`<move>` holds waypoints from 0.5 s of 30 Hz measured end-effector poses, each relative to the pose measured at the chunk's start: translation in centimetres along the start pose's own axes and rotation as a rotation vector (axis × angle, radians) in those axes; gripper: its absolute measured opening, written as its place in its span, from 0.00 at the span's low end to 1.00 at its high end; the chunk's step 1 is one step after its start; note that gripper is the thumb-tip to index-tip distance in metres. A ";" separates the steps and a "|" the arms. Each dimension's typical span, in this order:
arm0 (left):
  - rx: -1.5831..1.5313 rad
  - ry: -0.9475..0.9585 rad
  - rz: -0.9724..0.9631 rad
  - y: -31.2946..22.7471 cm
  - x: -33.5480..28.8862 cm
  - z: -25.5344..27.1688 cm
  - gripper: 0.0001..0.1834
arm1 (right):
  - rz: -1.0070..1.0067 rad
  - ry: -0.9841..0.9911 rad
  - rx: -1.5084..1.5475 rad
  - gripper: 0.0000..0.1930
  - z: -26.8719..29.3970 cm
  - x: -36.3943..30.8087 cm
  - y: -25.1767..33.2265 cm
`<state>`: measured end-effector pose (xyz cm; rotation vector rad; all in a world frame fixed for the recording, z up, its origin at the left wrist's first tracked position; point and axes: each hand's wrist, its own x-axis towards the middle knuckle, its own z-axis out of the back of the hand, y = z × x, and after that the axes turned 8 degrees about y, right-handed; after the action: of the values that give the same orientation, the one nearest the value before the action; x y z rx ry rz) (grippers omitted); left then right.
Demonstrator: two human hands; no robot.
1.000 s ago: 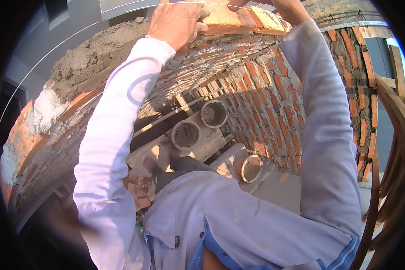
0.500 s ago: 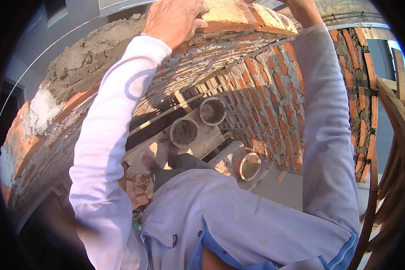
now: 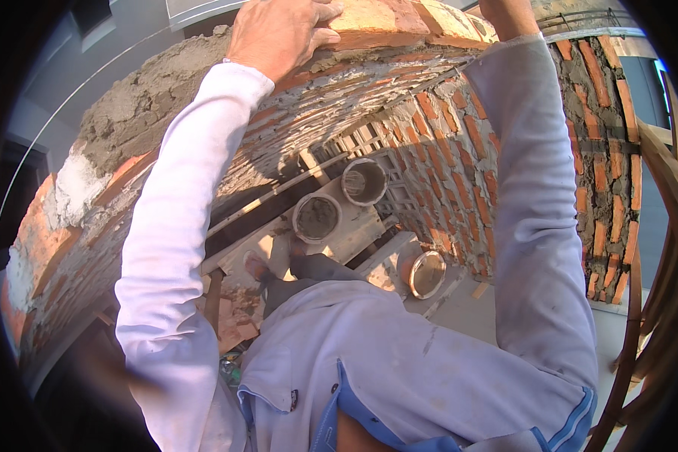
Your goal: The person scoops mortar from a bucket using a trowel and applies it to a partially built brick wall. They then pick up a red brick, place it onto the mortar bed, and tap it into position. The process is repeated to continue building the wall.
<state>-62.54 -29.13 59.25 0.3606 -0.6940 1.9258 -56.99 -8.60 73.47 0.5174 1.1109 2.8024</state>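
At the top of the wall, an orange brick lies on a bed of grey mortar. My left hand is closed round its left end, the thumb on its near face and a finger reaching over the top. A second brick sits just to the right in the same course. Beside it, my right hand is at the upper edge of the view; its fingers are cut off, so their grip is hidden. Left of my left hand, thick wet mortar covers the wall top.
Below stand two buckets on planks, and a third bucket farther right. A brick side wall rises at the right, near wooden poles. A thin string runs along the wall's outer left side.
My left hand has shifted slightly left along the brick. The view has shifted a little, so the buckets and side wall appear farther right. My right hand stays near the top edge.
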 end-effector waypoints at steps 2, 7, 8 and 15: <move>-0.026 0.022 0.018 -0.4 0.0 0.8 0.19 | -0.049 0.041 -0.111 0.15 -2.3 0.2 -1.7; -0.048 -0.160 -0.075 1.1 -0.2 -0.3 0.17 | -0.036 0.081 0.110 0.13 -1.4 2.0 -2.6; -0.095 -0.130 -0.057 1.1 0.0 -0.1 0.16 | -0.010 0.014 0.153 0.12 -1.3 2.1 -1.8; -0.056 -0.017 0.045 0.8 -0.1 0.6 0.10 | -0.131 0.104 0.209 0.12 1.0 2.3 -2.0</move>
<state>-63.28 -29.85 59.46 0.3291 -0.7710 1.9439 -58.92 -6.01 73.47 0.3042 1.4135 2.6426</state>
